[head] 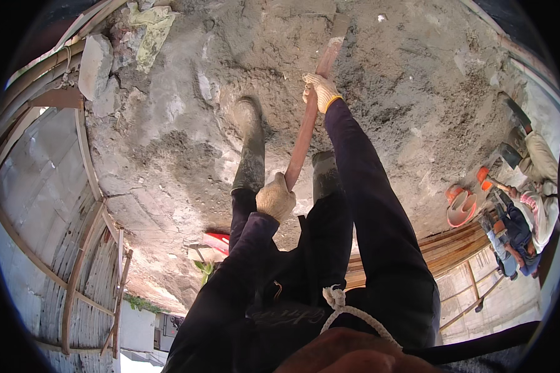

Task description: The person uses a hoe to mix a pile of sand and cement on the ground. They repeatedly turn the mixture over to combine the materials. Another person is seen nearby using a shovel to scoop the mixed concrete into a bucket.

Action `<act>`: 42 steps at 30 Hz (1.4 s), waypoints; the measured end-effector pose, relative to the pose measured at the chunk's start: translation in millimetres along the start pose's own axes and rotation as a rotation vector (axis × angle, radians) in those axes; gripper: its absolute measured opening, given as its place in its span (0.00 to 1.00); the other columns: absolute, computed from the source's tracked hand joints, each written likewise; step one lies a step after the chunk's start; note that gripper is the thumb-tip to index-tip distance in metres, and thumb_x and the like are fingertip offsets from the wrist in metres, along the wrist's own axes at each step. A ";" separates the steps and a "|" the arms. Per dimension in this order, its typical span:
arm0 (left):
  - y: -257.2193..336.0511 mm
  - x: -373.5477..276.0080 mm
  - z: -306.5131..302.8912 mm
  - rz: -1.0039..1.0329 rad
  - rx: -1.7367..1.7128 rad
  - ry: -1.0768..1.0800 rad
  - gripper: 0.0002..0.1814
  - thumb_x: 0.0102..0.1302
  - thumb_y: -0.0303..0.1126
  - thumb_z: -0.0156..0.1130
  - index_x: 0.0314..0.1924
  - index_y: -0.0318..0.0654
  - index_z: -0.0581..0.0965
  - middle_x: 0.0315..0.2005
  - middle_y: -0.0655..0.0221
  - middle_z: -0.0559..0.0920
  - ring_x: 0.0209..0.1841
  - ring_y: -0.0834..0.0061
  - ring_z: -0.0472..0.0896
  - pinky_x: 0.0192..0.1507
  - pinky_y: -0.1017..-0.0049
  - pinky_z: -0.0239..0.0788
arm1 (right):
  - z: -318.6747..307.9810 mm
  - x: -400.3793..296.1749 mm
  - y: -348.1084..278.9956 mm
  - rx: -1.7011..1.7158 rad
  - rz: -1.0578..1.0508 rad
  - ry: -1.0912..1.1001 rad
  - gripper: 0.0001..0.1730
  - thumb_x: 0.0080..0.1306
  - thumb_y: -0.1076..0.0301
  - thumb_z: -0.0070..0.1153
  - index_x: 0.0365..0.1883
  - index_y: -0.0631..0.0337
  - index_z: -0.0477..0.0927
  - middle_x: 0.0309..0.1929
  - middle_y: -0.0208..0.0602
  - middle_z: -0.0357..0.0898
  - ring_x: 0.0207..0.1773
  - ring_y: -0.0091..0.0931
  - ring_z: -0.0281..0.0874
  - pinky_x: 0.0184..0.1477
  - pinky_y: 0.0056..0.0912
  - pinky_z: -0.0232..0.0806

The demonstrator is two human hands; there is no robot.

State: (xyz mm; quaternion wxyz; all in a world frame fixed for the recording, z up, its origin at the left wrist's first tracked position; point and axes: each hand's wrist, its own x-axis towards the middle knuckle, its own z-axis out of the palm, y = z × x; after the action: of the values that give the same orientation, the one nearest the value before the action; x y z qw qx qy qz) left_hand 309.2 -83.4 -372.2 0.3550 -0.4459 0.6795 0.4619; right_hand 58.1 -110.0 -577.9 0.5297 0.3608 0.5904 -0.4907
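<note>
A long-handled tool with a flat reddish-brown wooden shaft (302, 140) slants across the view before me. My left hand (276, 198), in a knitted work glove, grips its near end close to my thighs. Farther up, my right hand (323, 91) wraps around the shaft in a similar glove with a yellow cuff edge. The tool's grey far end (339, 29) rests at a rough, wet-looking grey concrete or mortar surface (382, 93); its exact shape is hard to tell. My rubber boots (250, 149) are coated with grey muck and stand in the mix.
Broken concrete slabs (95, 67) and a torn pale sack (153, 35) lie at far left. Metal sheeting (42, 186) on timber framing borders the left. At right are orange buckets (462, 207), stacked boards (452, 249) and other people (518, 238), one holding an orange container (484, 178).
</note>
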 end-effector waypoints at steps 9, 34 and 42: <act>-42.4 -229.2 -9.0 -0.123 -0.124 -0.247 0.19 0.56 0.36 0.63 0.44 0.33 0.72 0.33 0.45 0.84 0.39 0.43 0.84 0.45 0.50 0.75 | -119.1 -152.9 168.7 0.074 0.268 0.010 0.10 0.63 0.64 0.64 0.33 0.58 0.76 0.23 0.35 0.74 0.20 0.33 0.72 0.24 0.43 0.66; -58.8 -90.4 51.1 -0.219 -0.276 -0.019 0.19 0.57 0.35 0.62 0.45 0.32 0.72 0.33 0.46 0.84 0.39 0.46 0.85 0.44 0.51 0.75 | 28.5 -41.1 117.8 -0.391 0.167 -0.006 0.10 0.62 0.67 0.66 0.35 0.54 0.75 0.26 0.29 0.73 0.23 0.29 0.72 0.33 0.43 0.71; 40.8 -292.1 131.3 -0.324 -0.397 -0.157 0.21 0.55 0.39 0.64 0.44 0.34 0.73 0.31 0.46 0.84 0.38 0.46 0.85 0.43 0.52 0.77 | -153.3 -187.4 171.4 -0.550 0.273 0.088 0.09 0.59 0.67 0.67 0.29 0.54 0.76 0.15 0.31 0.69 0.13 0.31 0.66 0.17 0.38 0.60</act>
State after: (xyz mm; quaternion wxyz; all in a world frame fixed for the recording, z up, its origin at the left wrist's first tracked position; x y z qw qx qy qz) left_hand 382.7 128.9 -140.4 0.3817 -0.5726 0.4657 0.5564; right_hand 212.1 99.3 -434.7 0.6425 0.3005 0.6694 -0.2208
